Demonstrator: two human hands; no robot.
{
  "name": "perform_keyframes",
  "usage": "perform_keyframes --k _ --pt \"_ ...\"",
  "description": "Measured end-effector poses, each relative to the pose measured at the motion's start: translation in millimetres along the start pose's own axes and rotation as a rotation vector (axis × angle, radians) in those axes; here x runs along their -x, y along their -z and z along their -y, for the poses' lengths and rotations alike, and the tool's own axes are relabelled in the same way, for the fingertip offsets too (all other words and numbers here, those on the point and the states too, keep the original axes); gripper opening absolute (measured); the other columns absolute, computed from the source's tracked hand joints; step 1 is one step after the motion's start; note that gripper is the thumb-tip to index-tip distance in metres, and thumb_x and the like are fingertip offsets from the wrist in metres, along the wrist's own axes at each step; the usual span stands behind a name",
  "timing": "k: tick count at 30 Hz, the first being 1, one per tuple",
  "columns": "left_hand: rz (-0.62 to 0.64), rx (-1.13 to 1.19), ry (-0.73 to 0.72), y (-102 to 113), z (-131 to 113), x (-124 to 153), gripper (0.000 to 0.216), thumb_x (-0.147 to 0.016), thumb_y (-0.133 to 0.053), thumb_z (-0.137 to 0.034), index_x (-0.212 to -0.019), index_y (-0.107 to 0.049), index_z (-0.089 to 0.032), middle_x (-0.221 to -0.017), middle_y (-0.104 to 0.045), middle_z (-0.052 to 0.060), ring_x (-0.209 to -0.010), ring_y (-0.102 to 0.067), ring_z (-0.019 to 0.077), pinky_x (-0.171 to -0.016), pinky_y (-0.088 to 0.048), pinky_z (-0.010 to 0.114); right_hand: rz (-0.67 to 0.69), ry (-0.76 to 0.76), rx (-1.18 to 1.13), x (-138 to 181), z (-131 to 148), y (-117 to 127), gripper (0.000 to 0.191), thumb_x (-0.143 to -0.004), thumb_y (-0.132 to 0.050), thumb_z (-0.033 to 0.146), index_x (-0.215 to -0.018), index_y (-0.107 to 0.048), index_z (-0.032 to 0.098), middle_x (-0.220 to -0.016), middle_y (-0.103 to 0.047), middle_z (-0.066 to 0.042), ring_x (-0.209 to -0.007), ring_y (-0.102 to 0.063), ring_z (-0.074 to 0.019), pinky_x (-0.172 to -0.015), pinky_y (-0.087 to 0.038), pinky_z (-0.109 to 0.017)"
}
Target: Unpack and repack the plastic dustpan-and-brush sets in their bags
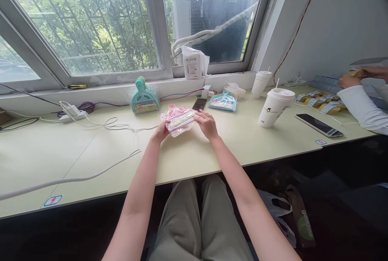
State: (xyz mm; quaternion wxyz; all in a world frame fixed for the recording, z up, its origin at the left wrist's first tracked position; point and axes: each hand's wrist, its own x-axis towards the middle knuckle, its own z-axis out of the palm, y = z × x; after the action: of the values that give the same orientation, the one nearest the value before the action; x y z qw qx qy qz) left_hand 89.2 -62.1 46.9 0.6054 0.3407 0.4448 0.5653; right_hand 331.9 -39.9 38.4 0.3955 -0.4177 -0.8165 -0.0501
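A pink mini dustpan and brush set [178,121] in clear plastic wrap is held just above the table, its handle end pointing away from me. My left hand [160,131] grips its left side, fingers closed on the wrap. On the right edge, my right hand [207,124] is closed with its fingertips on the package. Beyond it to the left, a stack of wrapped teal dustpan sets [144,98] stands upright. Another teal dustpan set [222,102] lies flat to the right, beside a dark phone [199,104].
Two white lidded cups with straws, a near one [274,108] and a far one [260,84], stand right. A phone [319,125] lies near a co-worker's sleeve [359,103] and several yellow packages [327,104]. Cables and a power strip [73,115] spread across the left. A tissue pack [193,65] sits on the sill.
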Motion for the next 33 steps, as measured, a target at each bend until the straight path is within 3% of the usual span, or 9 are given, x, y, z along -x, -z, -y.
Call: perform_keyframes --k 7,11,15,19,23,28,33 --pt "0.029 0.029 0.134 8.0 -2.6 -0.9 0.044 -0.085 -0.048 -0.038 -0.117 -0.061 -0.011 -0.099 -0.071 0.017 -0.087 -0.070 0.0249 -0.064 -0.059 0.030 0.146 -0.017 -0.116 0.3 -0.1 -4.4 0.028 -0.097 -0.042 0.024 -0.099 -0.071 0.024 -0.113 -0.071 -0.007 -0.117 -0.059 -0.0210 -0.108 -0.027 -0.044" --pt "0.068 0.050 0.163 11.5 -4.1 0.4 0.054 -0.086 -0.045 -0.048 -0.122 -0.057 -0.010 -0.107 -0.068 0.020 -0.096 -0.068 0.0272 -0.068 -0.060 0.032 0.157 -0.025 -0.159 0.7 3.2 -4.0 0.028 -0.098 -0.041 0.025 -0.100 -0.069 0.023 -0.120 -0.068 -0.007 -0.110 -0.061 -0.0198 -0.100 -0.033 -0.038" --pt "0.033 -0.001 0.122 11.4 -1.1 1.3 0.050 -0.079 -0.057 -0.024 -0.127 -0.053 -0.011 -0.111 -0.067 0.018 -0.095 -0.069 0.0253 -0.072 -0.061 0.032 0.118 -0.053 -0.143 0.4 4.1 -3.6 0.026 -0.097 -0.043 0.025 -0.098 -0.069 0.023 -0.128 -0.062 -0.006 -0.100 -0.062 -0.0193 -0.093 -0.035 -0.034" --pt "0.093 -0.007 0.109 11.3 2.9 2.0 0.058 -0.072 -0.053 -0.007 -0.130 -0.050 -0.011 -0.112 -0.067 0.017 -0.100 -0.068 0.0266 -0.079 -0.061 0.037 0.087 -0.108 -0.108 0.6 2.6 -7.4 0.028 -0.097 -0.039 0.024 -0.097 -0.066 0.019 -0.112 -0.066 -0.007 -0.087 -0.061 -0.0183 -0.091 -0.035 -0.032" --pt "0.174 -0.021 0.132 8.2 6.1 3.2 0.050 -0.071 -0.053 -0.004 -0.121 -0.053 -0.007 -0.107 -0.067 0.018 -0.101 -0.067 0.0280 -0.081 -0.061 0.039 0.082 -0.133 -0.068 2.0 -0.2 -13.0 0.030 -0.098 -0.034 0.022 -0.098 -0.063 0.018 -0.101 -0.066 -0.008 -0.087 -0.059 -0.0198 -0.094 -0.033 -0.034" --pt "0.290 -0.156 0.137 0.4 8.0 7.1 0.039 -0.073 -0.058 -0.009 -0.112 -0.058 -0.003 -0.094 -0.069 0.020 -0.089 -0.071 0.0304 -0.081 -0.060 0.038 0.026 -0.204 -0.063 2.3 -6.3 -15.7 0.026 -0.094 -0.039 0.023 -0.094 -0.065 0.019 -0.109 -0.062 -0.012 -0.106 -0.053 -0.0263 -0.092 -0.037 -0.039" --pt "0.361 -0.212 0.081 -3.5 7.4 11.1 0.053 -0.072 -0.060 -0.010 -0.125 -0.053 -0.013 -0.104 -0.070 0.016 -0.079 -0.072 0.0274 -0.075 -0.060 0.040 -0.131 -0.327 -0.276 0.2 -16.8 -20.2 0.020 -0.087 -0.050 0.024 -0.101 -0.064 0.020 -0.120 -0.053 -0.013 -0.115 -0.049 -0.0266 -0.100 -0.040 -0.043"
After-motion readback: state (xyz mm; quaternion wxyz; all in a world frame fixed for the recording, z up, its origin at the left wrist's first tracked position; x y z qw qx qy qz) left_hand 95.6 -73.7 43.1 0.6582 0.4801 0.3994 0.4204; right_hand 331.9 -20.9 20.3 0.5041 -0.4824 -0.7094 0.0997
